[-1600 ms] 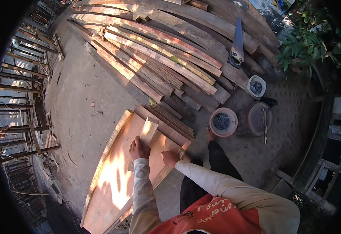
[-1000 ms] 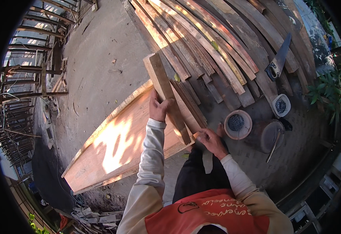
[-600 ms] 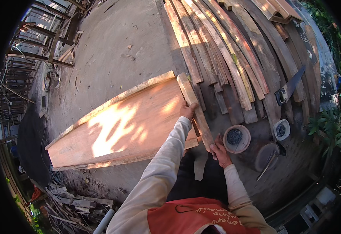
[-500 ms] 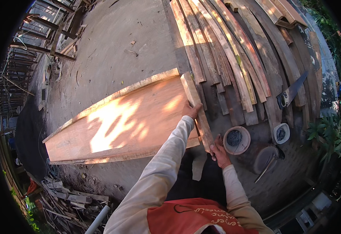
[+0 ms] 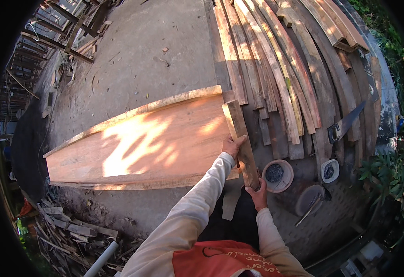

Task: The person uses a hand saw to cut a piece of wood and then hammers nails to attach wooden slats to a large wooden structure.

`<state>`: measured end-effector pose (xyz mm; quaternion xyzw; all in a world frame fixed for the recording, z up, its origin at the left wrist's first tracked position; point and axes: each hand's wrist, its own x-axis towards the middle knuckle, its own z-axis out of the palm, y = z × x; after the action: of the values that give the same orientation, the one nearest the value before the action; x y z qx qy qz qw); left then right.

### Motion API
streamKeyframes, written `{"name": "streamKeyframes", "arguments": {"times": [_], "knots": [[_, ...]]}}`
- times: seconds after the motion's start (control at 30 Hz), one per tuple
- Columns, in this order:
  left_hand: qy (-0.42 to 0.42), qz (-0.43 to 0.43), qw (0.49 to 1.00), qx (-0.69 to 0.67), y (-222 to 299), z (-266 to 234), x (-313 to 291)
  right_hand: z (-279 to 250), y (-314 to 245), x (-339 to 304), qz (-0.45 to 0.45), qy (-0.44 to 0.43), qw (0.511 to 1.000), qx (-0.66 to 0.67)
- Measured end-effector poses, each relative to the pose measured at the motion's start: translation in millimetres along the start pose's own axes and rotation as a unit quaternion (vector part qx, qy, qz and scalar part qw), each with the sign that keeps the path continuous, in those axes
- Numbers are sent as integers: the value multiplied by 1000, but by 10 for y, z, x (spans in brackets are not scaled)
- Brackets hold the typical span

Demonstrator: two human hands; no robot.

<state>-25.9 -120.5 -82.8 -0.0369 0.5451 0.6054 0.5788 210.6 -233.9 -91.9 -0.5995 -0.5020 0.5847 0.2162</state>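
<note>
Rough tan wood is filling both hands in the head view: a stout wooden bar [image 5: 235, 121] is lying crosswise at the right, wider end of a pinkish panel [image 5: 183, 134], its near end pointing toward the person's legs. The left hand [image 5: 233, 147] is clamping the bar around its middle, while the right hand [image 5: 258, 196] is gripping the near end, so the two are sitting apart along one piece. Wooden strips [image 5: 132, 117] are running along the panel's long sides, and sunlight is patching its face. Whether the bar is touching the panel's end or passing just above it, I cannot tell.

Judging by the hold, the person is probably positioning the bar against that end; the next move is likely calling for a steady two-handed grip and a square match with the strips' ends.

Near the right hand, a clay-coloured bowl [image 5: 289, 179] and a white tub [image 5: 335, 169] are holding thin grey pieces, probably nails, and a hammer [image 5: 309, 212] is lying across a round stump [image 5: 305, 198]. Beyond, a handsaw [image 5: 350, 119] is resting on the timber boards [image 5: 323, 99].

Pale script is slanting across the red shirt [image 5: 206, 258]; no readable brand or label is showing on the wood or tools.
</note>
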Motion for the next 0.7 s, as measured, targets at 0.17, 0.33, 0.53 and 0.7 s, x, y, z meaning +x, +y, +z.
{"name": "streamKeyframes", "arguments": {"times": [0.17, 0.33, 0.53, 0.7], "knots": [[-75, -13, 995, -56, -1, 16, -28, -337, 43, 35, 156, -83, 975, 132], [-165, -59, 983, -59, -18, -101, 29, -466, -266, 109, 169, -156, 962, 148], [-143, -141, 965, -168, -180, -129, 130, -574, -378, 172, 171, -292, 929, 147], [4, -2, 1000, -13, -188, -186, 372, -339, -353, 313, 134, -276, 950, 57]]}}
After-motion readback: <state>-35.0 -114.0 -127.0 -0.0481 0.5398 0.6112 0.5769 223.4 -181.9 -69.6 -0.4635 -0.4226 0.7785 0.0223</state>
